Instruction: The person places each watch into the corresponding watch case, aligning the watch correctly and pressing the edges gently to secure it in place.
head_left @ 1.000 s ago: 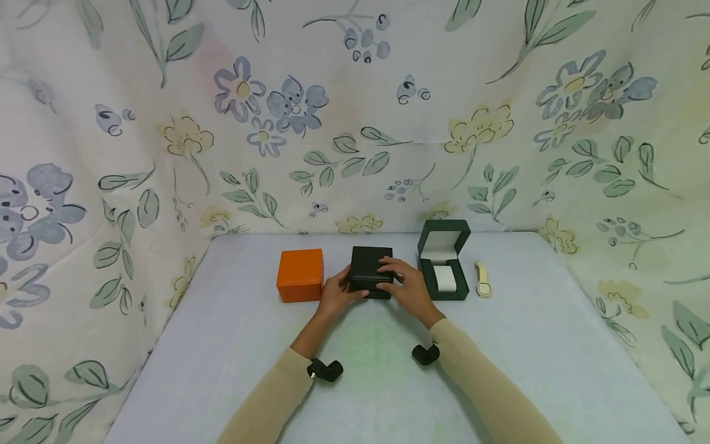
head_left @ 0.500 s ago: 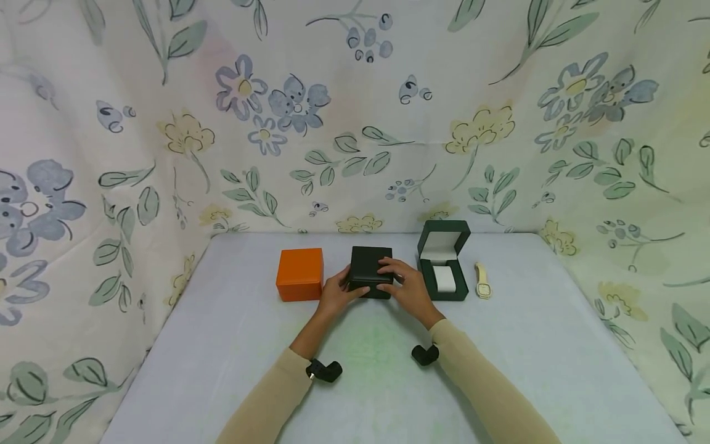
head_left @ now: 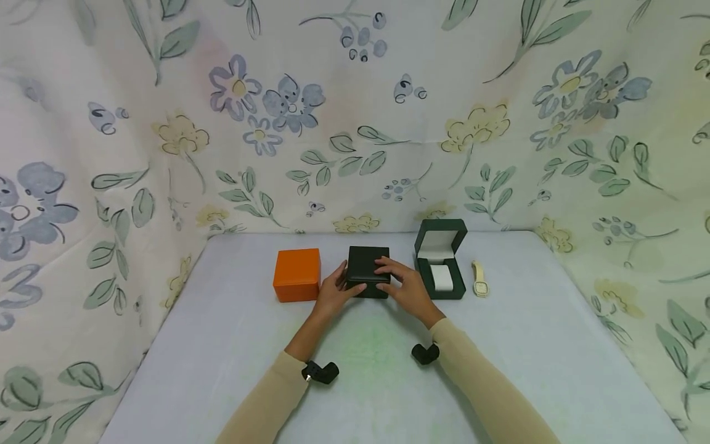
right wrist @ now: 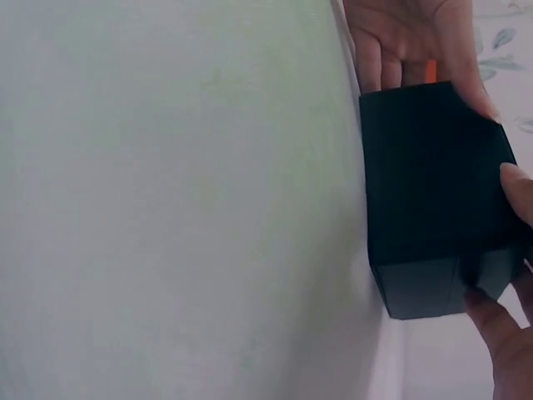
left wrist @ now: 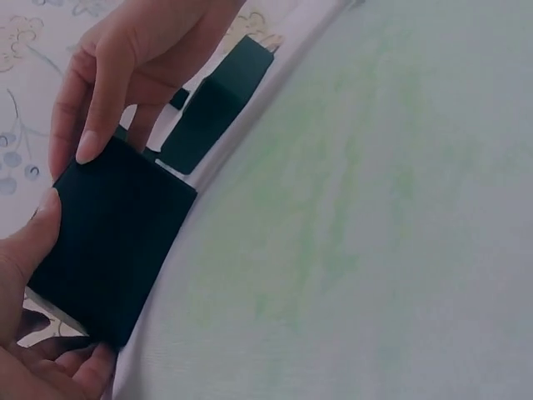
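A closed black box [head_left: 368, 264] stands at the back middle of the table, held between both hands. The left hand [head_left: 331, 296] grips its left side, the thumb lying along the near face. From the right, the right hand [head_left: 409, 291] holds it with fingers over the lid and the thumb at the near face. In the left wrist view, the dark near face of the black box [left wrist: 112, 246] shows, with thumbs at its edge. Fingers of the right hand [right wrist: 504, 337] reach around its side in the right wrist view. The inside of the box is hidden.
An orange box [head_left: 297, 275] sits just left of the left hand. To the right stands an open green watch box [head_left: 425, 283] with a white cushion [head_left: 442, 278] inside. Beyond it lies a gold watch [head_left: 480, 287]. A floral cloth [head_left: 344, 98] hangs behind the table.
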Action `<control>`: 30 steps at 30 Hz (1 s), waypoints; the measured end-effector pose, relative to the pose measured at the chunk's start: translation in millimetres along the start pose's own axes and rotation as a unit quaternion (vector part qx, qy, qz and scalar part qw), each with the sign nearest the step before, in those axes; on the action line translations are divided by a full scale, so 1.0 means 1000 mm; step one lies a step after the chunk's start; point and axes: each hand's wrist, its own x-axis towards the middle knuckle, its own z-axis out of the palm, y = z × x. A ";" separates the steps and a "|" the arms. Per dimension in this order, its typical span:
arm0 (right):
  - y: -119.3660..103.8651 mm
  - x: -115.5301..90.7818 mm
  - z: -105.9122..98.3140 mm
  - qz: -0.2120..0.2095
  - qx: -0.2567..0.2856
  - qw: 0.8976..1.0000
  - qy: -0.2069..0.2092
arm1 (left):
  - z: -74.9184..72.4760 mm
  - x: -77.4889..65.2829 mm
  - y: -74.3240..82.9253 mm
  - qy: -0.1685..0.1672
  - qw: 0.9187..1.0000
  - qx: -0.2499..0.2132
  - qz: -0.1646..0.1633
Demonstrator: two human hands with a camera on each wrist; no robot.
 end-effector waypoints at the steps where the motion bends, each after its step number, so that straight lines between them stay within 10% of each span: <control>1: -0.001 0.000 -0.001 0.000 -0.005 1.000 -0.006 | -0.001 -0.001 0.001 0.002 1.000 -0.004 -0.002; 10: -0.013 -0.004 -0.023 0.018 -0.011 1.000 -0.007 | 0.000 -0.003 0.014 0.026 0.995 0.085 0.041; 30: -0.074 -0.033 -0.116 0.044 -0.032 0.994 0.092 | 0.035 0.003 0.053 0.050 0.945 0.251 0.204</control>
